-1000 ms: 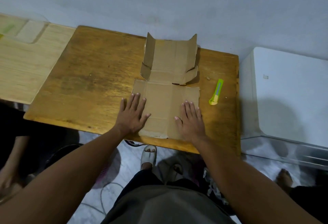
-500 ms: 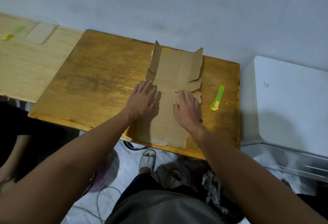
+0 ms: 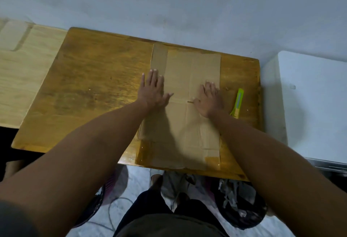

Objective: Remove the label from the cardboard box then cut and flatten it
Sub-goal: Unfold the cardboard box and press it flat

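Note:
The cut cardboard box lies spread flat on the right half of the brown wooden table, reaching from the far edge to the near edge. My left hand presses palm-down with straight fingers on its left edge. My right hand presses flat on its right side, fingers spread forward. A yellow-green utility knife lies on the table just right of my right hand, untouched.
A pale wooden table adjoins on the left. A white box-like appliance stands to the right. The grey wall runs behind the table. Below the near edge are sandals, a cable and dark bags on the floor.
Both hands slid forward across the cardboard toward the wall. The far flaps that stood upright now lie flat on the table.

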